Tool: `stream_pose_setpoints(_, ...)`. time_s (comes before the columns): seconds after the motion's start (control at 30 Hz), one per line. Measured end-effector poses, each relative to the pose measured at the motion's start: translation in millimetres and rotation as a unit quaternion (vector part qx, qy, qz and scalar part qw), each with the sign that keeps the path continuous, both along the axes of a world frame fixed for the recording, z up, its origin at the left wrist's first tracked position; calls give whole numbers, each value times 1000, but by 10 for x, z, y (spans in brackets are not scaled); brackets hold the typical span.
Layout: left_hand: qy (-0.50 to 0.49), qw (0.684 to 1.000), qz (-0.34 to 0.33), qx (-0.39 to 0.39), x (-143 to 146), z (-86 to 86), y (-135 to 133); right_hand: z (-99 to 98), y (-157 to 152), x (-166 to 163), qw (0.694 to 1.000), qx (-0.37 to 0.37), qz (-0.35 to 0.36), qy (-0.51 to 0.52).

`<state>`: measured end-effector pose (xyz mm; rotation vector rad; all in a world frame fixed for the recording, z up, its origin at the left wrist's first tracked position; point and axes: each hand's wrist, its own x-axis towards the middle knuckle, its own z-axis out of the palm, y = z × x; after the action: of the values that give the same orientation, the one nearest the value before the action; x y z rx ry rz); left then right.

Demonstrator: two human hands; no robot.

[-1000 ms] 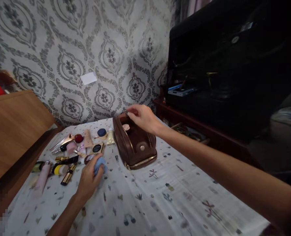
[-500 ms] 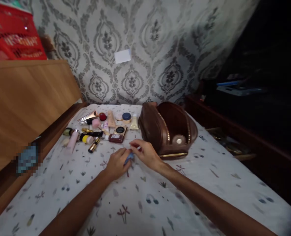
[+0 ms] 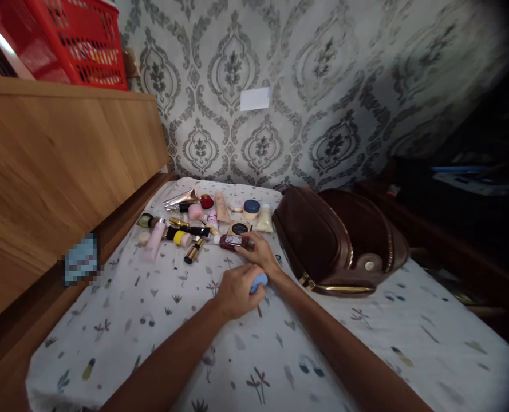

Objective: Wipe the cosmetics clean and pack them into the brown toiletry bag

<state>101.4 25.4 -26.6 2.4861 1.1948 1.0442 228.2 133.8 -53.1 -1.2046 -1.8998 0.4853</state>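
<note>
My left hand (image 3: 236, 293) rests on the printed white sheet (image 3: 160, 320), closed around a small blue soft item (image 3: 259, 281). Just beyond it my right hand (image 3: 259, 252) lies with its fingers curled over the right end of a small dark red bottle (image 3: 232, 242) that lies on the sheet. Behind the bottle are several cosmetics: a black compact (image 3: 239, 228), a blue-lidded jar (image 3: 251, 208), a pink tube (image 3: 155, 241), a yellow-capped black tube (image 3: 184, 235) and a gold lipstick (image 3: 193, 252). A brown zip bag (image 3: 323, 240) lies to the right of my hands.
A tall wooden panel (image 3: 65, 160) runs along the left with a red basket (image 3: 65, 40) on top. Patterned wallpaper with a white note (image 3: 255, 98) stands behind. Dark furniture (image 3: 473, 194) fills the right side beyond the bag.
My right hand left the brown bag, came down beside the left hand, then reached forward onto the dark red bottle. The left hand kept the blue item. The view swung left.
</note>
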Motion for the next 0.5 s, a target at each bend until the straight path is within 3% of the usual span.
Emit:
stream_pose_setpoints(0.33, -49, 998, -4, 37, -12, -2, 5, -43, -156, 29, 998, 46, 6, -35)
stream_pose_setpoints(0.5, -70, 993, 76, 49, -184, 22, 95, -18, -203, -14, 999, 37, -3, -33)
